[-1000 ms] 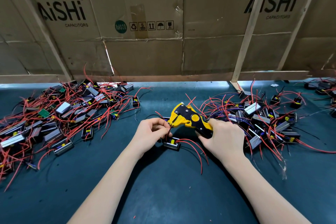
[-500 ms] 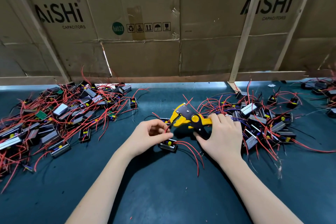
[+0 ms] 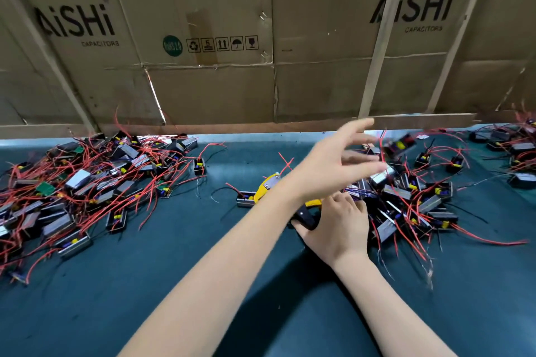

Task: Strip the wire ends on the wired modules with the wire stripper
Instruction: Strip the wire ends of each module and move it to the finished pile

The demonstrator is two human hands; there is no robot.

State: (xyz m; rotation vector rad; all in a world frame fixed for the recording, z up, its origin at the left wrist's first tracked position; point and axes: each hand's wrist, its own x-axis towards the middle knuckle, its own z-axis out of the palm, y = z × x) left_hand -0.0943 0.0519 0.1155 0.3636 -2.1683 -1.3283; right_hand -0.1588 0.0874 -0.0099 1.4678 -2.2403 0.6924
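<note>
My left hand [image 3: 333, 165] reaches right across my right forearm, fingers straight and spread, holding nothing. Just beyond its fingertips a blurred black module with red wires [image 3: 401, 144] is over the right pile of wired modules [image 3: 412, 200]. My right hand [image 3: 339, 226] grips the handles of the yellow and black wire stripper [image 3: 265, 186], low over the green mat; my left arm hides much of the tool. One module [image 3: 245, 199] lies on the mat beside the stripper's head.
A larger pile of modules with red wires [image 3: 87, 182] covers the left of the green mat [image 3: 174, 255]. More modules [image 3: 519, 162] lie at the far right. A cardboard wall [image 3: 261, 52] with wooden slats closes the back.
My left hand let go of the module it held near the stripper and swung right with fingers open. That module has left the mat in front of me. My right hand has kept the stripper.
</note>
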